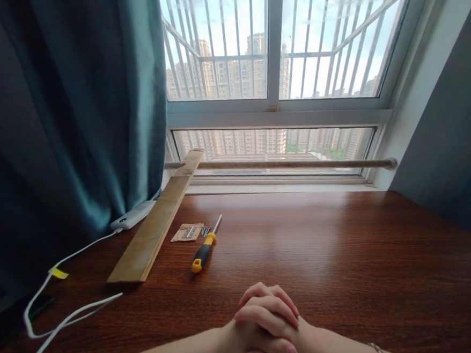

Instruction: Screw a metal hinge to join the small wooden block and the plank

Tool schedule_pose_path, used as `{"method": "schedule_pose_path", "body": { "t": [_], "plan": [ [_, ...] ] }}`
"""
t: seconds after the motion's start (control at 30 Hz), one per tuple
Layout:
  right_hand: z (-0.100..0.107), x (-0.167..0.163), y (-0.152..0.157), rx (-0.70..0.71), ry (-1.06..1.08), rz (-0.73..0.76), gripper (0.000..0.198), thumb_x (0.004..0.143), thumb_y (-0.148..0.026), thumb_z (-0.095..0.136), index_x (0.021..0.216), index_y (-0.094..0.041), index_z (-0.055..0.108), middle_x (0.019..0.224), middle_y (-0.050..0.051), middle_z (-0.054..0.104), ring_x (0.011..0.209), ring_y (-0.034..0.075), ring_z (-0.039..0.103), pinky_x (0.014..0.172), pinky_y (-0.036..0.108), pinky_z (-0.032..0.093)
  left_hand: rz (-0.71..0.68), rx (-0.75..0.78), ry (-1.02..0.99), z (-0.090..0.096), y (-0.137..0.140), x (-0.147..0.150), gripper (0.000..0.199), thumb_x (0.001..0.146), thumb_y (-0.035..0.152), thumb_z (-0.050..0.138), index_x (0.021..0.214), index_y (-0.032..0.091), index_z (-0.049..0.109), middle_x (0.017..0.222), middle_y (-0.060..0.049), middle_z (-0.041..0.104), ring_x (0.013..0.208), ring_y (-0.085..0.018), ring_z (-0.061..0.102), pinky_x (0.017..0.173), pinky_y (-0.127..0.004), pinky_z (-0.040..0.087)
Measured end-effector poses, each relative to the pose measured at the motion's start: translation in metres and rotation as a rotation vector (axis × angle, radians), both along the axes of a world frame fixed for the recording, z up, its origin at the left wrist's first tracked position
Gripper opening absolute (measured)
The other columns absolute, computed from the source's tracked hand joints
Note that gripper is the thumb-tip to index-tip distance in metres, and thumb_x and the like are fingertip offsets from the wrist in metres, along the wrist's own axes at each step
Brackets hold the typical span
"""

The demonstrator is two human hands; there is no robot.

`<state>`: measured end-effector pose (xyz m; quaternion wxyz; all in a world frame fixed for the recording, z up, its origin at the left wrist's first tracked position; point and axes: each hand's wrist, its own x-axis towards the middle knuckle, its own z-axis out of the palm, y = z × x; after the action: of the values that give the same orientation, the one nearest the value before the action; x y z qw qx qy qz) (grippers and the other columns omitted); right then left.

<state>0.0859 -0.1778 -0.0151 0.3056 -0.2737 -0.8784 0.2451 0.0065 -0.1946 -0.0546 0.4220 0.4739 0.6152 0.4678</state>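
Note:
My left hand [244, 336] and my right hand [304, 337] are clasped at the near edge of the table, their fingers interlaced. No object shows between them, though the palms are hidden. Beyond them, and a little to the left, lies a screwdriver [202, 255] with a yellow and black handle, its shaft pointing towards the window. Beside its shaft are several small screws [205, 231]. A piece of brown cardboard [177, 236] lies next to these, with a small metal piece [190, 232] on it that I cannot make out. Neither hand touches any of these things.
A long wooden board [153, 230] lies left of the screwdriver, its far end near the window rail [301, 164]. Beside the blue curtain [139, 110], a white device [136, 215] joins a white cable [35, 302]. The brown wooden table [354, 265] reaches to the window.

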Motion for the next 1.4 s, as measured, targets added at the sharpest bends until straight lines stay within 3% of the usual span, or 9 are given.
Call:
{"method": "schedule_pose_path", "body": {
  "t": [0.1, 0.23, 0.37, 0.67, 0.87, 1.07, 1.3, 1.4],
  "plan": [
    [-0.002, 0.001, 0.0, -0.005, 0.009, -0.008, 0.058, 0.069, -0.034, 0.062, 0.124, -0.033, 0.045, 0.121, 0.004, 0.045, 0.114, 0.023, 0.043, 0.093, 0.037, 0.043, -0.048, 0.029, 0.058, -0.004, 0.001, -0.005, 0.044, 0.074, 0.029, 0.036, 0.117, 0.033, 0.045, 0.096, -0.004, 0.047, 0.111, -0.034, 0.042, 0.093, -0.06, 0.037],
    [-0.001, -0.001, 0.001, 0.025, 0.009, 0.01, 0.056, 0.07, -0.032, 0.06, 0.124, -0.025, 0.046, 0.119, 0.007, 0.046, 0.115, 0.023, 0.041, 0.093, 0.038, 0.043, -0.095, 0.114, 0.153, -0.01, 0.002, -0.003, 0.057, 0.071, 0.027, 0.037, 0.127, 0.032, 0.03, 0.099, -0.005, 0.044, 0.115, -0.038, 0.036, 0.097, -0.063, 0.031],
    [0.001, -0.003, 0.0, 0.045, 0.025, -0.006, 0.054, 0.07, -0.034, 0.059, 0.122, -0.023, 0.048, 0.116, 0.008, 0.046, 0.115, 0.023, 0.04, 0.091, 0.037, 0.044, -0.08, 0.097, 0.206, -0.009, 0.001, -0.003, 0.064, 0.07, 0.025, 0.037, 0.131, 0.034, 0.019, 0.105, -0.005, 0.043, 0.119, -0.039, 0.032, 0.1, -0.064, 0.026],
    [0.007, -0.003, -0.001, 0.094, 0.108, 0.026, 0.05, 0.072, -0.03, 0.057, 0.121, -0.021, 0.048, 0.112, 0.01, 0.047, 0.111, 0.022, 0.043, 0.089, 0.037, 0.045, -0.042, 0.195, 0.132, -0.001, 0.0, 0.005, 0.058, 0.072, 0.036, 0.031, 0.129, 0.033, 0.023, 0.107, -0.005, 0.044, 0.122, -0.037, 0.032, 0.101, -0.059, 0.029],
    [0.006, -0.003, -0.002, 0.083, 0.121, 0.0, 0.049, 0.071, -0.03, 0.058, 0.119, -0.022, 0.049, 0.111, 0.008, 0.048, 0.11, 0.022, 0.044, 0.087, 0.035, 0.047, -0.035, 0.117, 0.162, 0.001, 0.0, 0.007, 0.051, 0.074, 0.027, 0.025, 0.125, 0.031, 0.024, 0.108, -0.006, 0.043, 0.128, -0.039, 0.021, 0.104, -0.065, 0.018],
    [0.004, -0.004, -0.002, 0.108, 0.129, 0.004, 0.05, 0.071, -0.028, 0.056, 0.12, -0.022, 0.047, 0.111, 0.008, 0.048, 0.111, 0.022, 0.042, 0.089, 0.036, 0.045, 0.21, 0.099, 0.142, 0.002, 0.002, 0.029, 0.047, 0.077, 0.019, 0.022, 0.12, 0.03, 0.034, 0.11, -0.004, 0.045, 0.131, -0.034, 0.019, 0.106, -0.059, 0.018],
    [-0.001, -0.004, -0.001, 0.142, 0.141, 0.002, 0.052, 0.069, -0.026, 0.058, 0.12, -0.021, 0.047, 0.111, 0.008, 0.047, 0.109, 0.021, 0.043, 0.088, 0.035, 0.046, 0.984, -0.027, 0.21, 0.029, 0.034, 0.077, 0.034, 0.077, 0.009, 0.039, 0.107, 0.023, 0.049, 0.113, -0.002, 0.048, 0.125, -0.024, 0.037, 0.106, -0.036, 0.032],
    [-0.001, -0.003, -0.001, 0.151, 0.15, 0.01, 0.053, 0.07, -0.025, 0.058, 0.121, -0.02, 0.045, 0.112, 0.008, 0.047, 0.109, 0.021, 0.042, 0.089, 0.035, 0.045, 1.2, -0.078, 0.229, 0.041, 0.048, 0.086, 0.038, 0.078, 0.004, 0.04, 0.109, 0.023, 0.05, 0.117, -0.001, 0.049, 0.124, -0.021, 0.039, 0.105, -0.031, 0.033]
  ]
}}
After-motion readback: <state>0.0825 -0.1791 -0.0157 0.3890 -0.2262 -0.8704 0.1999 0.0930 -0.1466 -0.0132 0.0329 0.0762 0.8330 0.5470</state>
